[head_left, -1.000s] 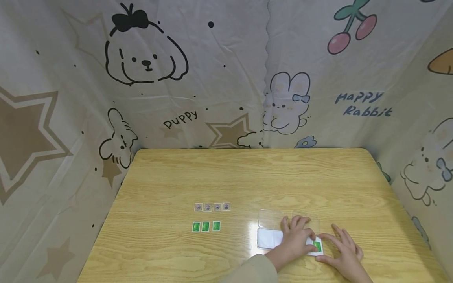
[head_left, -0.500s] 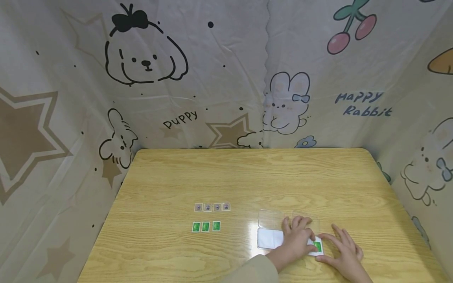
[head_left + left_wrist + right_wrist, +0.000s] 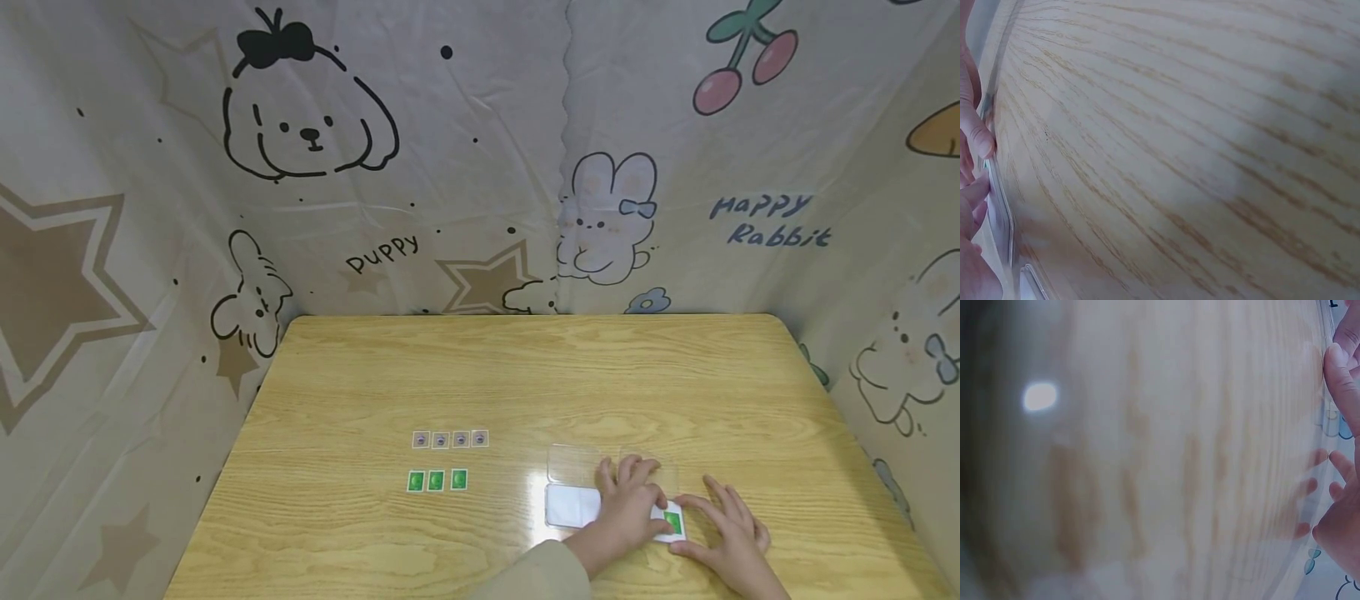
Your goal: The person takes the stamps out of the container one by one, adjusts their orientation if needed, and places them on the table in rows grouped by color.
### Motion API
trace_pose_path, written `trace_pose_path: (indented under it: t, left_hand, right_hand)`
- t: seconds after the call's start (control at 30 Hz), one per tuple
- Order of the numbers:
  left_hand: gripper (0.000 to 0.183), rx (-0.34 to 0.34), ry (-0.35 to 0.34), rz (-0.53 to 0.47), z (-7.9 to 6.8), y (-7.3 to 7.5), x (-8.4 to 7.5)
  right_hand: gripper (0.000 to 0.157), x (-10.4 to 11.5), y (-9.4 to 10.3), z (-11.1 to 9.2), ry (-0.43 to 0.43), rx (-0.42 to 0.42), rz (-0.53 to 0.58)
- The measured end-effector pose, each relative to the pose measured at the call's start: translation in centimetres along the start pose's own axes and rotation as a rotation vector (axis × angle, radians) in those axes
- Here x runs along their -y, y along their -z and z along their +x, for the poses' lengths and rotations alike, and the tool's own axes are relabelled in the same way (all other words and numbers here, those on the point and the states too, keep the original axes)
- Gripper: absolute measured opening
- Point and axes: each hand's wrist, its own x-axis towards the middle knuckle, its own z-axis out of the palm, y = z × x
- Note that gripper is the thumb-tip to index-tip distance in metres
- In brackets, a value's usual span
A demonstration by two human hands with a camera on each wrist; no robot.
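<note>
In the head view, a small green square card (image 3: 672,522) lies on the right end of a flat white case (image 3: 666,538). My left hand (image 3: 628,507) reaches over that case, thumb and index finger pinching at the card's left side. Its other fingers spread forward over a clear lid (image 3: 666,471). From the other side, my right hand (image 3: 726,533) holds the case's right end between thumb and index finger, its remaining fingers extended. The left wrist view catches the case (image 3: 1000,219) edge-on, with fingertips at it. Much of the case is hidden under my left hand.
A second white case (image 3: 572,506) sits to the left, its clear lid (image 3: 573,463) lying behind it. Farther left on the wooden table (image 3: 360,375) are three green cards (image 3: 436,480) in a row and several greyish cards (image 3: 461,439) behind them. A printed cloth (image 3: 465,167) surrounds the table.
</note>
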Motion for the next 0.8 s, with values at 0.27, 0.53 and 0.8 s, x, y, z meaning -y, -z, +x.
trace_pose_path:
  t: [0.27,0.53,0.8]
  left_hand:
    - [0.019,-0.009,0.015,0.002,0.14,-0.12,-0.12]
    - [0.017,0.01,0.012,0.0,0.07,-0.14,-0.3]
    - [0.017,0.012,0.003,0.006,-0.04,-0.18,-0.28]
  right_hand:
    - [0.059,-0.11,-0.01,0.01,-0.006,-0.002,-0.003]
    - [0.058,-0.04,0.07,0.09,-0.011,0.003,-0.001]
    - [0.059,-0.01,0.09,0.03,-0.006,-0.001,-0.002]
